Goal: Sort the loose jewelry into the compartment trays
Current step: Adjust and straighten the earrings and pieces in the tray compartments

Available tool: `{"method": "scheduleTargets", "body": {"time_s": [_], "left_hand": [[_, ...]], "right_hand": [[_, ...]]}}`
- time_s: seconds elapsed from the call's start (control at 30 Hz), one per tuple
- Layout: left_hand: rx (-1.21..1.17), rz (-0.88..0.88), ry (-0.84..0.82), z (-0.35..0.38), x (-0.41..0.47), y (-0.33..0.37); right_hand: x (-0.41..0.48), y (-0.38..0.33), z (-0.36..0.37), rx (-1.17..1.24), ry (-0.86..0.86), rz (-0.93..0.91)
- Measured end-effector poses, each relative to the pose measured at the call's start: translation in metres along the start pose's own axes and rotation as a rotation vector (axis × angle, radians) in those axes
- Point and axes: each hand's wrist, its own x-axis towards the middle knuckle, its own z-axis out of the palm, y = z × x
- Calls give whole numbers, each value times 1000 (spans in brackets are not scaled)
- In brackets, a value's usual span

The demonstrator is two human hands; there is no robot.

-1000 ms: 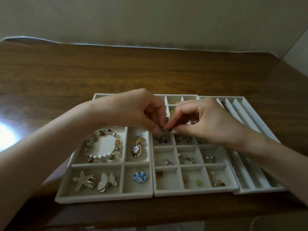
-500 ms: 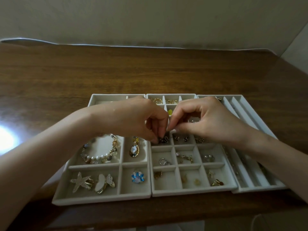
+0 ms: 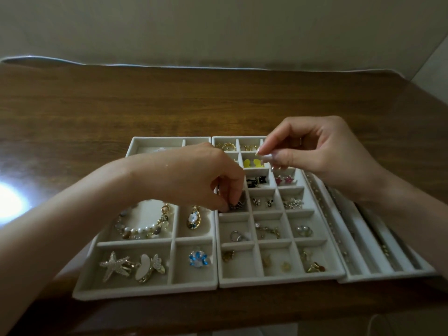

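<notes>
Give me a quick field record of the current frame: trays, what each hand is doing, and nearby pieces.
surface: wooden table
trays: three pale trays side by side; left tray, middle tray, right tray with long slots
left hand: fingertips pinched on a small dark earring in a middle-tray compartment
right hand: raised above the middle tray's far end, thumb and forefinger pinched; anything held is too small to tell
left tray contents: bead bracelet, starfish clip, blue flower
middle tray: pink stars, yellow pair
</notes>
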Motion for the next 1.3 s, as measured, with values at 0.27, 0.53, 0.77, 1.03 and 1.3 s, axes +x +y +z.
{"method": "scheduleTargets", "body": {"time_s": [0.27,0.53,0.77,1.03,1.3], "left_hand": [[-67,-14,-39,-1,2,-4],[83,-5,-12,1,2,-2],[173,13,11,-2,0,-1],[8,24,18,-15,-4,-12],[10,91,-126,-11,-4,-18]], "right_hand": [[-1,-3,-1,9,15,-8],[-1,-7,-2,12,-3,-12],[0,-7,-3,11,-9,-14],[-1,-4,-1,-146,-208,38],[5,-5,19,-378,-437,94]]}}
